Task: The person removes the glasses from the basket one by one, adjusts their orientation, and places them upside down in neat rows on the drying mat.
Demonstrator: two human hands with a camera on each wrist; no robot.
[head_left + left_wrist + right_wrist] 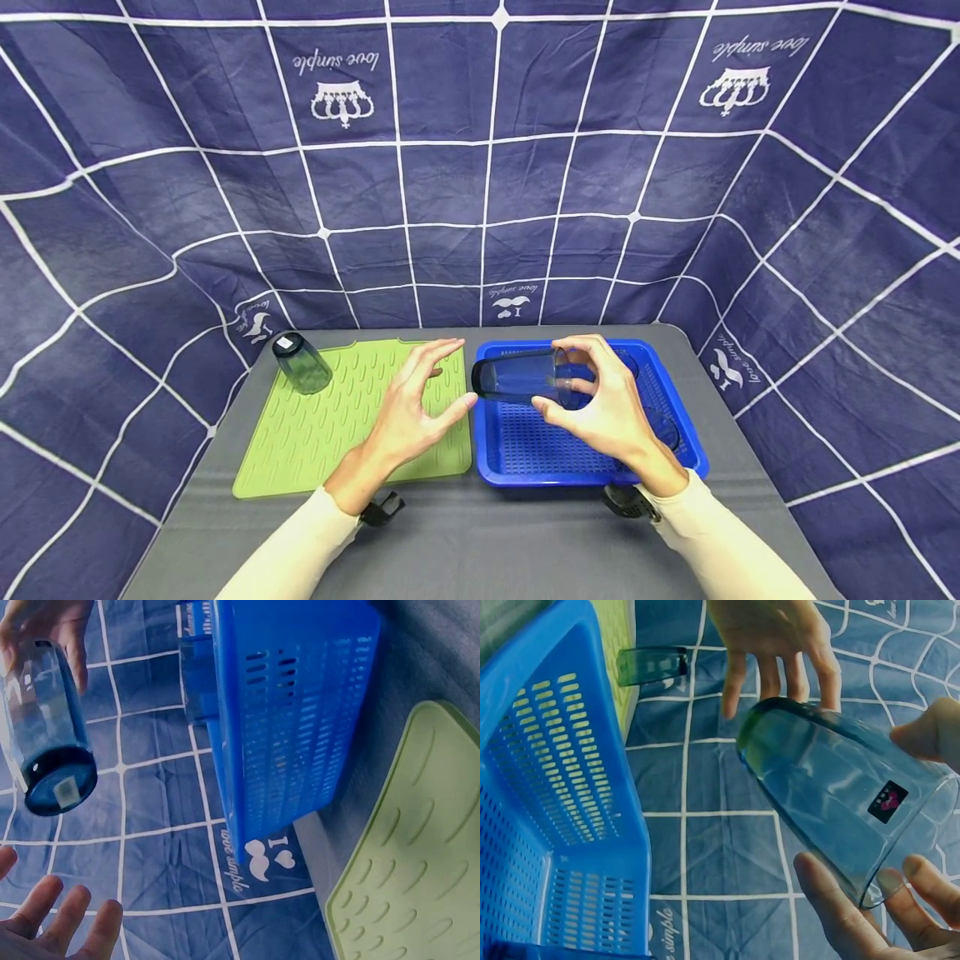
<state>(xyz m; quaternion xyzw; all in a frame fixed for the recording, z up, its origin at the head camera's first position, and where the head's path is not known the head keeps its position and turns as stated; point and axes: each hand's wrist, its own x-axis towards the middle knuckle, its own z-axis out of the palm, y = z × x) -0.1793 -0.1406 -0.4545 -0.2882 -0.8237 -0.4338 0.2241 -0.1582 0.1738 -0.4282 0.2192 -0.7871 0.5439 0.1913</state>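
Note:
My right hand (604, 396) grips a blue-tinted drinking glass (517, 377) near its rim, thumb on one side and fingers on the other. The glass lies sideways in the air over the blue basket (555, 481), its thick base pointing left. A small dark label shows on its wall in the right wrist view. My left hand (412, 408) is spread beside the base, thumb and fingers apart, with a gap to the glass in the left wrist view (56, 727). Another tinted glass (303, 364) stands upside down on the green drying mat (360, 425), at its back left corner.
Inside the basket's right side are more glasses (663, 429), partly hidden by my right hand and arm. Mat and basket sit side by side on a grey table (480, 542). A navy checked cloth (450, 192) hangs behind and at both sides.

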